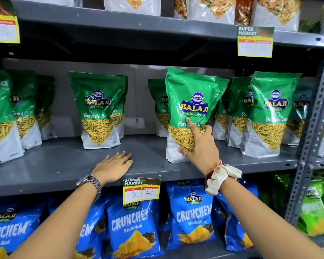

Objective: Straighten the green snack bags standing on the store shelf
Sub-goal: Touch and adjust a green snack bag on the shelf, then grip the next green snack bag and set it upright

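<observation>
Several green Balaji snack bags stand in rows on the grey middle shelf. My right hand presses flat against the lower front of one green bag standing near the shelf's front edge, index finger pointing up and thumb at the bag's bottom. That bag leans slightly to the right. My left hand lies palm down on the bare shelf, fingers together, holding nothing. Another green bag stands upright behind and above the left hand. More green bags stand at the far left and at the right.
Blue Crunchem bags fill the shelf below, behind a yellow price tag. White snack bags stand on the shelf above. A perforated metal upright borders the right side. Light green bags sit at the lower right.
</observation>
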